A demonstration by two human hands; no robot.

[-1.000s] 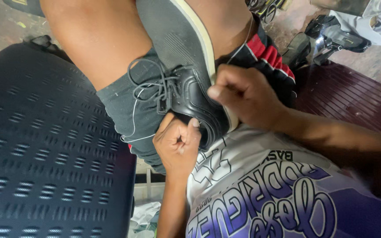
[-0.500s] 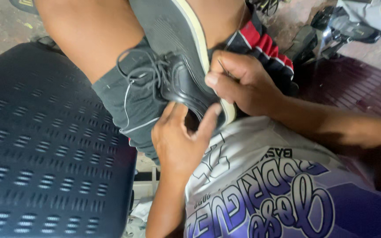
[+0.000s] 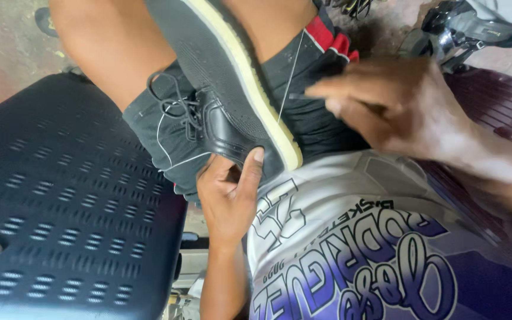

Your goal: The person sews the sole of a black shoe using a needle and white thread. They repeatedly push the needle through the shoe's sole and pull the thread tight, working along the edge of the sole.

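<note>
Left-hand grip (image 3: 229, 189) under black shoe's (image 3: 232, 101) toe.

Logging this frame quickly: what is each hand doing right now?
Left hand: closed on the heel of the black shoe.
Right hand: blurred, fingers pinched on a needle with white thread.

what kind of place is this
Probably an informal shoe-repair spot, outdoors or in a yard. A black shoe rests on the person's lap, white thread runs from its sole, a blue plastic chair stands on bare ground.
</note>
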